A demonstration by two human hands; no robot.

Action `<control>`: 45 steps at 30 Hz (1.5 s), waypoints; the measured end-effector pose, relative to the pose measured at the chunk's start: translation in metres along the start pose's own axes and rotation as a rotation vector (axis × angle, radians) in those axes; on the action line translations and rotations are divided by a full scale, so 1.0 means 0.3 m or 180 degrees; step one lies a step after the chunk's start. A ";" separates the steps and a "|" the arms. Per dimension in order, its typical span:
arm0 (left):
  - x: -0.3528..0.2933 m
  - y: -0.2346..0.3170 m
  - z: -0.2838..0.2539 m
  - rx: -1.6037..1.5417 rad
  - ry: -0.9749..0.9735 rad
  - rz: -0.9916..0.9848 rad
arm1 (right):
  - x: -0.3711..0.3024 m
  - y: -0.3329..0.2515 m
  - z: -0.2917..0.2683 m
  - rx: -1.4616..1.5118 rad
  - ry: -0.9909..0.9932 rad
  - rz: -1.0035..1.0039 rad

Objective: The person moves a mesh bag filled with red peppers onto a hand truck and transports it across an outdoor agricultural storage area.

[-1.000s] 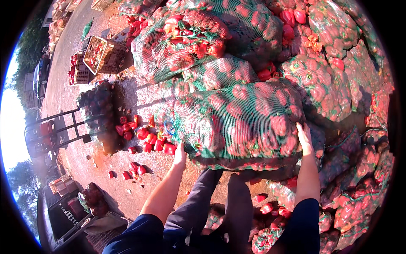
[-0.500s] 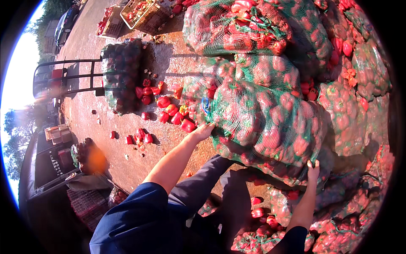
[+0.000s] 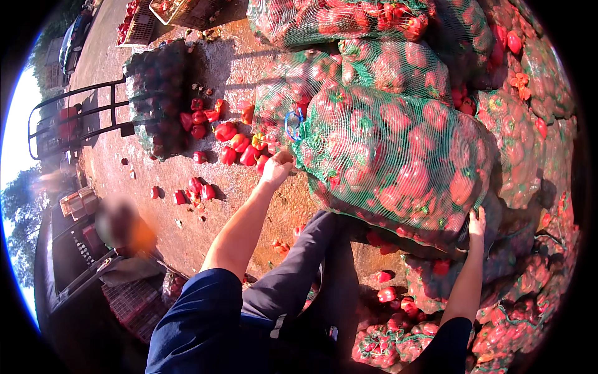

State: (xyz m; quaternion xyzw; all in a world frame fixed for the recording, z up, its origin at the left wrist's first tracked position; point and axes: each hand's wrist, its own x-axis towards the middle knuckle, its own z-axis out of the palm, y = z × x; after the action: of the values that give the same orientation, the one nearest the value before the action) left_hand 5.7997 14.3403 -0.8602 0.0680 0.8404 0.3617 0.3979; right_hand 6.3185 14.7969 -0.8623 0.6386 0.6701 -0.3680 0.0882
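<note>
Sunlit ground (image 3: 187, 230) borders a mesh pepper sack (image 3: 392, 153). Left hand (image 3: 276, 169) curls by its tied end, grip unclear; right hand (image 3: 477, 224) fingers clutch its corner.

Large bulging mesh sack (image 3: 398, 156): green, with fine, pale, curved lines across rounded red peppers (image 3: 411, 179). Thin looped tie (image 3: 288, 123): blue. Tubular hand-truck frame (image 3: 113, 105): black. Short left sleeve (image 3: 196, 311): navy.

Outdoors — brown ground (image 3: 168, 227), shiny in patches, hard sunlight; parked vehicle (image 3: 73, 43) and trees (image 3: 25, 202) at left — sky (image 3: 17, 137) blown out.
</note>
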 end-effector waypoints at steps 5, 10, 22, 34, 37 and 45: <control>0.035 0.058 0.092 -0.1607 -0.0257 -0.0385 | 0.027 -0.067 0.031 -0.0610 0.0067 0.0338; 0.029 0.062 0.081 -0.1954 -0.0147 -0.0755 | 0.032 0.027 0.039 -0.0628 0.0419 0.0064; 0.124 -0.119 0.188 -0.2169 -0.0001 -0.1301 | -0.055 0.018 0.125 -0.0017 0.0933 -0.0803; -0.088 -0.055 0.119 0.0335 0.0290 -0.0675 | -0.394 -0.217 0.022 0.0299 0.0551 -0.0617; -0.052 -0.324 0.196 -0.0864 0.0108 -0.0564 | -0.592 -0.288 -0.010 0.1034 0.0561 -0.0298; -0.299 0.059 -0.142 -0.0915 -0.0121 -0.0537 | -1.021 -0.497 0.073 0.1692 0.0741 0.0470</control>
State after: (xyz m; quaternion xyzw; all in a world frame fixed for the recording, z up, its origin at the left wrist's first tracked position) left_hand 5.8264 14.2935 -0.7748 -0.0536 0.7751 0.4421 0.4483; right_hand 6.2252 14.5541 -0.6410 0.7242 0.5076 -0.4475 -0.1330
